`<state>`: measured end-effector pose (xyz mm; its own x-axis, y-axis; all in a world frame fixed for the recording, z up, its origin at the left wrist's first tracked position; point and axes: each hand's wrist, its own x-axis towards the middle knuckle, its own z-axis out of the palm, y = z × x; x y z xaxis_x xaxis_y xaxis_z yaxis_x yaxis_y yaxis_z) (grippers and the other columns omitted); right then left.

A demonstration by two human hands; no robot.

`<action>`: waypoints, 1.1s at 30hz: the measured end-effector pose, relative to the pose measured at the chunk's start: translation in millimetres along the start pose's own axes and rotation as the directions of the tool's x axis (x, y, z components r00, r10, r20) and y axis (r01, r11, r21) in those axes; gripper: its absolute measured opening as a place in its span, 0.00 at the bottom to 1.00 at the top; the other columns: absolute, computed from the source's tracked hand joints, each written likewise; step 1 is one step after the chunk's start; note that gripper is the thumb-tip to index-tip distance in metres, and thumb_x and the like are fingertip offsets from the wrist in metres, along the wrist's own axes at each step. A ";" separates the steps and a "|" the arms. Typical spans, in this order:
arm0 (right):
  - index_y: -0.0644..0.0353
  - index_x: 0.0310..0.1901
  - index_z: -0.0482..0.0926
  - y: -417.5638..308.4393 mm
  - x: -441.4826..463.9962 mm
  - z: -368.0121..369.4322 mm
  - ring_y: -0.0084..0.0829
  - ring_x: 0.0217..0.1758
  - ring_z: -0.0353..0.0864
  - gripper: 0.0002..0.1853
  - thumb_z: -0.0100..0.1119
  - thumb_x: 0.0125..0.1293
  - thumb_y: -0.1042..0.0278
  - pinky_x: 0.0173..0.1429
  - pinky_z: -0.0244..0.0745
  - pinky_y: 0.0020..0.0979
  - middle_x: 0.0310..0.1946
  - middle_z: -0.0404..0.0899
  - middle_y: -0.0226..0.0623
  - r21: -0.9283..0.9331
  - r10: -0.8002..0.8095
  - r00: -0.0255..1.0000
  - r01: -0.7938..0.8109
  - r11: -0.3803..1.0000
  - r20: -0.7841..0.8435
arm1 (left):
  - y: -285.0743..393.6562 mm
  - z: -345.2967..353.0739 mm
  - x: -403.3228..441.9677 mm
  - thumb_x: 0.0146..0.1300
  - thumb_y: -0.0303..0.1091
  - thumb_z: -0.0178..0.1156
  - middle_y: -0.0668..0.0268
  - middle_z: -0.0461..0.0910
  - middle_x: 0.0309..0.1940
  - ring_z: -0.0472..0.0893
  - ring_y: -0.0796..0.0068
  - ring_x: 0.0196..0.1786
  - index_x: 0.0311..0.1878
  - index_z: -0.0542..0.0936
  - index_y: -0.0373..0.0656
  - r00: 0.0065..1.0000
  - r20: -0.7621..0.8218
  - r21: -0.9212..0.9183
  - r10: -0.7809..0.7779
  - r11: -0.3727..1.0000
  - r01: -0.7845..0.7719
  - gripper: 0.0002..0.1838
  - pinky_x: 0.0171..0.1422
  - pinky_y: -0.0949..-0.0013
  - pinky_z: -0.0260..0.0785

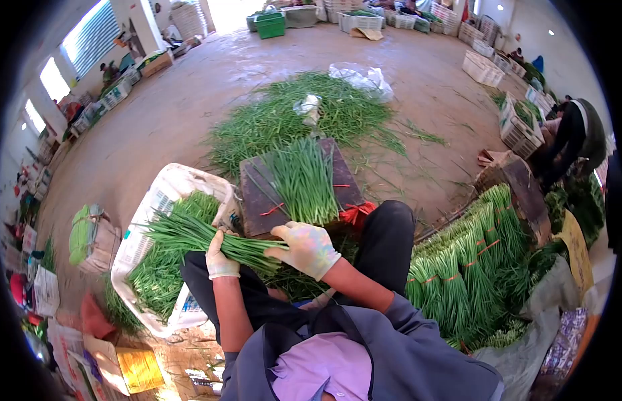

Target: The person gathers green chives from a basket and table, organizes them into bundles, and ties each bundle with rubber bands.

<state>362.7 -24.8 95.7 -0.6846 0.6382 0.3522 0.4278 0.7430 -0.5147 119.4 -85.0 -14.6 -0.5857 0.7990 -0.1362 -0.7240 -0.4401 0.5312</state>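
Note:
A loose bunch of garlic chives (190, 235) lies across my lap, its leafy end pointing left over a white crate (134, 250). My gloved left hand (222, 257) is wrapped around the middle of this bunch. At the stem end, my gloved right hand (307, 250) grips the chives between thumb and fingers. Just ahead of both hands, a pile of chives (304, 184) rests on a dark board (254, 190), with red ties (357, 214) at the board's right corner. More chives fill the white crate beside my left knee.
Tied chive bundles (458, 267) stand in rows to my right. Loose green leaves (257, 127) and a clear plastic bag (364, 79) cover the floor ahead. A person (578, 137) bends near a crate (518, 130) at right. A green tub (269, 25) stands far back.

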 end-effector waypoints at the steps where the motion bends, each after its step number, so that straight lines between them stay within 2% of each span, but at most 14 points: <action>1: 0.57 0.54 0.79 -1.5 1.0 -3.9 0.46 0.46 0.82 0.30 0.70 0.56 0.44 0.49 0.77 0.41 0.44 0.82 0.44 0.024 0.006 0.999 -0.005 1.000 -0.038 | -2.9 4.7 -2.2 0.62 0.24 0.65 0.67 0.80 0.39 0.81 0.67 0.40 0.56 0.75 0.46 0.999 -0.037 0.112 0.000 0.994 0.004 0.19 0.48 0.59 0.78; 3: 0.69 0.70 0.61 10.6 2.4 21.0 0.51 0.58 0.76 0.55 0.76 0.46 0.43 0.63 0.71 0.43 0.56 0.74 0.57 -0.027 -0.030 0.999 0.029 0.999 -0.028 | -17.6 31.4 -11.3 0.62 0.23 0.64 0.62 0.81 0.40 0.82 0.64 0.40 0.54 0.76 0.42 0.993 -0.101 0.198 -0.065 0.977 0.084 0.17 0.47 0.58 0.78; 5: 0.70 0.72 0.56 22.0 -0.9 49.0 0.52 0.62 0.74 0.59 0.78 0.44 0.45 0.66 0.69 0.43 0.58 0.72 0.59 0.008 0.059 0.996 -0.060 0.998 0.070 | -42.3 37.4 -1.1 0.62 0.22 0.64 0.59 0.82 0.41 0.83 0.63 0.40 0.55 0.76 0.39 0.966 -0.082 0.122 -0.244 0.960 0.253 0.18 0.47 0.58 0.79; 6: 0.69 0.71 0.56 33.6 -1.1 63.6 0.54 0.56 0.79 0.55 0.76 0.47 0.52 0.60 0.74 0.45 0.53 0.76 0.59 0.155 0.087 0.994 -0.095 0.983 0.060 | -54.9 62.9 -2.8 0.61 0.21 0.64 0.59 0.82 0.41 0.83 0.61 0.40 0.55 0.77 0.37 0.966 -0.094 0.087 -0.239 0.965 0.247 0.18 0.47 0.57 0.79; 7: 0.69 0.71 0.56 45.2 2.5 68.1 0.54 0.56 0.79 0.55 0.76 0.47 0.52 0.60 0.74 0.45 0.53 0.76 0.59 0.154 0.085 0.994 -0.095 0.983 0.071 | -63.1 87.5 0.6 0.61 0.21 0.64 0.59 0.82 0.40 0.83 0.61 0.40 0.53 0.79 0.35 0.960 -0.188 0.242 -0.208 0.937 0.250 0.16 0.47 0.57 0.79; 9: 0.66 0.69 0.58 68.8 9.5 71.8 0.58 0.45 0.82 0.47 0.73 0.51 0.60 0.50 0.79 0.48 0.45 0.80 0.60 0.261 0.276 0.960 -0.277 0.925 0.044 | -84.0 96.4 34.7 0.60 0.23 0.65 0.57 0.82 0.41 0.83 0.60 0.42 0.50 0.80 0.34 0.932 -0.111 0.210 -0.344 0.909 0.361 0.14 0.47 0.57 0.78; 10: 0.64 0.68 0.58 84.9 19.0 75.3 0.59 0.38 0.83 0.42 0.69 0.53 0.66 0.42 0.80 0.50 0.38 0.81 0.59 0.212 0.237 0.966 -0.212 0.954 -0.099 | -90.1 112.1 48.4 0.64 0.28 0.64 0.57 0.81 0.47 0.81 0.59 0.49 0.55 0.77 0.34 0.923 -0.085 0.295 -0.376 0.875 0.384 0.17 0.57 0.54 0.75; 12: 0.64 0.66 0.60 108.6 46.4 59.3 0.58 0.39 0.83 0.40 0.68 0.53 0.66 0.42 0.80 0.50 0.37 0.81 0.58 0.218 0.364 0.930 -0.346 0.913 -0.048 | -102.0 143.7 77.2 0.64 0.29 0.66 0.56 0.80 0.50 0.80 0.58 0.53 0.59 0.74 0.36 0.912 0.026 0.301 -0.409 0.873 0.383 0.22 0.59 0.54 0.75; 15: 0.67 0.64 0.59 148.5 82.5 51.7 0.60 0.47 0.82 0.40 0.69 0.52 0.63 0.51 0.78 0.49 0.40 0.81 0.62 0.201 0.487 0.873 -0.484 0.852 0.037 | -104.1 169.9 104.9 0.67 0.39 0.63 0.58 0.81 0.50 0.81 0.58 0.52 0.60 0.73 0.40 0.956 0.026 0.659 -0.293 0.724 0.204 0.22 0.54 0.56 0.75; 18: 0.72 0.60 0.60 200.2 99.3 89.2 0.60 0.51 0.81 0.40 0.70 0.53 0.57 0.55 0.77 0.48 0.44 0.81 0.65 0.020 0.657 0.737 -0.668 0.744 0.161 | -119.9 122.6 126.1 0.69 0.41 0.60 0.59 0.82 0.47 0.82 0.59 0.46 0.62 0.72 0.41 0.957 -0.142 0.649 -0.252 0.707 0.282 0.22 0.48 0.59 0.75; 21: 0.71 0.56 0.61 221.6 87.3 110.8 0.57 0.50 0.83 0.39 0.73 0.55 0.51 0.53 0.78 0.49 0.45 0.82 0.62 -0.141 0.697 0.665 -0.689 0.711 0.267 | -116.2 59.8 117.8 0.67 0.30 0.63 0.54 0.83 0.46 0.84 0.64 0.44 0.64 0.71 0.35 0.909 -0.001 0.643 -0.418 0.696 0.320 0.24 0.44 0.62 0.77; 25: 0.69 0.56 0.62 235.3 85.0 122.8 0.57 0.51 0.83 0.41 0.73 0.55 0.47 0.53 0.79 0.49 0.47 0.81 0.62 -0.213 0.676 0.705 -0.641 0.737 0.215 | -29.0 65.9 71.0 0.66 0.31 0.65 0.54 0.83 0.51 0.85 0.67 0.48 0.64 0.72 0.33 0.970 0.035 0.671 -0.240 0.725 0.155 0.26 0.51 0.67 0.77; 29: 0.72 0.55 0.62 234.9 92.4 113.6 0.58 0.51 0.82 0.44 0.74 0.53 0.43 0.54 0.78 0.47 0.44 0.82 0.63 -0.282 0.659 0.698 -0.597 0.751 0.280 | 73.7 21.3 58.6 0.64 0.23 0.63 0.58 0.85 0.45 0.85 0.70 0.47 0.58 0.78 0.35 0.976 0.058 0.674 0.212 0.712 -0.195 0.18 0.50 0.69 0.78; 33: 0.73 0.53 0.67 226.0 97.8 91.6 0.58 0.49 0.83 0.44 0.73 0.52 0.39 0.53 0.78 0.47 0.42 0.82 0.64 -0.382 0.666 0.672 -0.552 0.741 0.323 | 165.0 -97.6 72.7 0.61 0.24 0.64 0.60 0.85 0.44 0.83 0.73 0.44 0.57 0.77 0.35 0.914 -0.131 0.823 0.384 0.556 -0.115 0.19 0.51 0.71 0.77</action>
<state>338.4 187.1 -57.8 -0.3656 0.8589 -0.3586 0.9202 0.2758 -0.2777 -78.2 -139.5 -18.5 -0.8610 0.5077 -0.0307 -0.0355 0.0002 0.9994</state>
